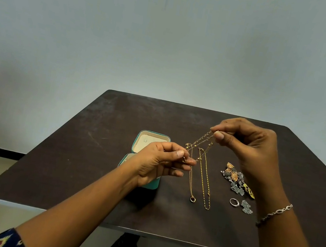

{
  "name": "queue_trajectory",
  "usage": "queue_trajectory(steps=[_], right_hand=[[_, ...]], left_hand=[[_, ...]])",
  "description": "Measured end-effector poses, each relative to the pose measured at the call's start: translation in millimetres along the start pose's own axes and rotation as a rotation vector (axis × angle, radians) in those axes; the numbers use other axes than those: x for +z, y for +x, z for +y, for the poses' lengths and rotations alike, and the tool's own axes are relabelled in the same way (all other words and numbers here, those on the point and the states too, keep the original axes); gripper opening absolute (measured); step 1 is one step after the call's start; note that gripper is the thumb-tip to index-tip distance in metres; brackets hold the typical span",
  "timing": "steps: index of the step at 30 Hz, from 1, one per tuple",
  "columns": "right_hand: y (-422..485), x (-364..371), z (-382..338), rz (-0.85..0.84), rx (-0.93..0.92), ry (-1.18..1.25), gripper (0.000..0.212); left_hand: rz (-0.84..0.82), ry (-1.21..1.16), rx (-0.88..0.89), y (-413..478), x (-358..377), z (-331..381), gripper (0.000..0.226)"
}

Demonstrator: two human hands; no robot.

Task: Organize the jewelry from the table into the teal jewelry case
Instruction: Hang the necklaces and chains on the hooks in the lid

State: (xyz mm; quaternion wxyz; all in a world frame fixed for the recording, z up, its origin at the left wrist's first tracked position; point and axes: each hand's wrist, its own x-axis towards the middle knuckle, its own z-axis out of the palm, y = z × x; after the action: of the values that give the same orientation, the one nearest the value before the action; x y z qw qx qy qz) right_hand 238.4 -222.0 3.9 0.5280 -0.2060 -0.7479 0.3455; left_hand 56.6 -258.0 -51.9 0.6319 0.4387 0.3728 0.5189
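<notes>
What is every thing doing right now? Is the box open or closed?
teal jewelry case, open, cream inside showing.
gold chains, held up between both hands, loops hanging down.
left hand, pinching the chains lower down.
right hand, pinching the chains higher up.
earring pile, lying loose on the table.
silver ring, lying on the table, not in the case.
bracelet, worn on the right wrist.

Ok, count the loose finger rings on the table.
1: a silver ring lies on the table beside a lone grey earring, in front of the jewelry pile. Others may hide in that pile.
</notes>
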Motion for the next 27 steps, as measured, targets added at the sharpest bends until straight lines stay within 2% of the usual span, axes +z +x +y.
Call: queue_trajectory(steps=[5,8,11,15,17,19,24,27], right_hand=[[-9.0,-3.3,8.2,0.029,0.063,0.055,0.006],[-15.2,-1.7,15.5,0.068,0.098,0.082,0.012],[-21.5,2.6,23.4,0.102,0.146,0.117,0.008],[-35.3,11.1,39.1,0.183,0.243,0.268,0.007],[-41.8,18.0,47.6,0.22,0.299,0.34,0.038],[-46.4,27.1,53.2,0.265,0.363,0.419,0.053],[-55.5,46.2,61.3,0.284,0.465,0.542,0.059],[-59.5,56.1,64.3,0.284,0.503,0.562,0.047]], left_hand=[[0.006,-0.006,0.016,-0.7,-4.3,7.8,0.016],[-0.045,-0.105,-0.022,-3.4,-4.9,11.8,0.015],[-0.079,-0.221,-0.049,-4.8,-3.8,15.4,0.014],[-0.025,-0.283,-0.012,-4.7,-2.2,19.6,0.02],[0.018,-0.261,0.018,-5.0,-1.3,20.9,0.018],[0.044,-0.206,0.055,-5.8,-0.5,22.3,0.016],[0.139,0.035,0.118,-9.7,0.8,31.7,0.02],[0.166,0.113,0.116,-12.0,0.2,37.4,0.017]])
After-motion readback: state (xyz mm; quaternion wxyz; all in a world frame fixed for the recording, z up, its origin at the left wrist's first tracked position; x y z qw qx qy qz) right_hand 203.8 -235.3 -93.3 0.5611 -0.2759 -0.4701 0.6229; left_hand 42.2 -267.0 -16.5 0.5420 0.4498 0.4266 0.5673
